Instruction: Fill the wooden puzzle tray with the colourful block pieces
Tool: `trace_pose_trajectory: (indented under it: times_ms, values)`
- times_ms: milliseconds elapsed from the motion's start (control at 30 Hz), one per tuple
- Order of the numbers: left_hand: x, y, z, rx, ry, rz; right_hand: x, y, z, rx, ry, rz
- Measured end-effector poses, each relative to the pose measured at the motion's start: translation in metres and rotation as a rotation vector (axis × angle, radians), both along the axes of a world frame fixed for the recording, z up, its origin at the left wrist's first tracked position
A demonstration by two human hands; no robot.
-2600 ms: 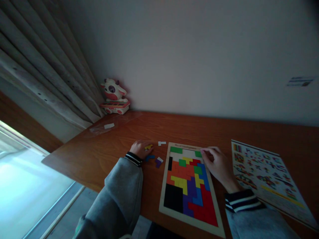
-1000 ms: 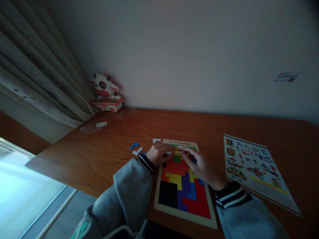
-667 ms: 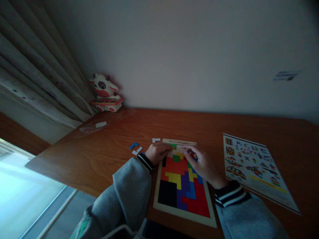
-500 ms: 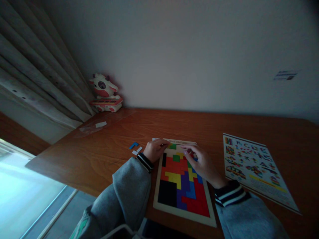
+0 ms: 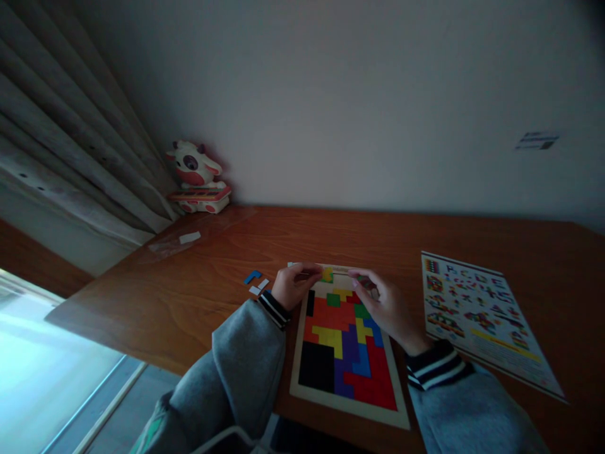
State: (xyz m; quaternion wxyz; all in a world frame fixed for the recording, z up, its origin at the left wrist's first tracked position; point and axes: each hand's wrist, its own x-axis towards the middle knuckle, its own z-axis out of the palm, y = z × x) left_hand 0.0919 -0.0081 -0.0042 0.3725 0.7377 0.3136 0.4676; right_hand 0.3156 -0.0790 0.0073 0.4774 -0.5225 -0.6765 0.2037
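A wooden puzzle board [image 5: 296, 369] lies on the desk in front of me, mostly filled with coloured block pieces. My left hand [image 5: 290, 289] is at the board's top left corner, fingers pinched on a small yellow piece [image 5: 327, 275] held just over the top row. My right hand [image 5: 384, 304] lies over the board's top right part. Its fingers are curled close together near a green piece, and what they grip is hidden. Both sleeves are grey with striped cuffs.
Loose blue [image 5: 253, 276] and white [image 5: 261, 285] pieces lie left of the board. A printed pattern sheet [image 5: 477, 312] lies to the right. A cow toy [image 5: 196, 178] stands in the back left corner by the curtain, with a clear bag [image 5: 182, 240] near it. The desk edge runs along the left.
My left hand left the loose pieces and came to the board's top left with the yellow piece. My right hand stayed on the board's top right. The view shifted slightly.
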Motion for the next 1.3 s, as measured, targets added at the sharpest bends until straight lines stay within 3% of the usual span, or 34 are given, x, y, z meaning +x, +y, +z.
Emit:
trace_pose_trajectory:
  times_ms: [200, 400, 567, 700, 867, 1033, 1300]
  values:
    - [0.01, -0.012, 0.004, 0.106, 0.019, -0.1, -0.008, -0.002, 0.004, -0.051, 0.01, 0.128]
    - [0.008, -0.01, 0.008, 0.205, 0.088, -0.028, 0.0, 0.001, 0.0, -0.112, 0.16, -0.011]
    - [0.009, -0.01, 0.009, 0.126, 0.13, -0.036, 0.0, 0.002, 0.0, -0.165, 0.202, 0.011]
    - [0.01, -0.01, 0.01, 0.093, 0.161, 0.006, -0.009, 0.002, 0.0, -0.115, 0.122, 0.06]
    - [0.003, -0.007, 0.011, 0.065, 0.272, 0.071, -0.006, 0.006, -0.006, 0.021, -0.098, 0.022]
    - [-0.001, -0.003, 0.009, 0.222, 0.471, 0.05, 0.001, 0.007, -0.011, 0.089, -0.318, 0.052]
    - [-0.001, 0.003, -0.003, 0.468, 0.533, -0.014, -0.001, 0.005, -0.018, 0.085, -0.44, 0.091]
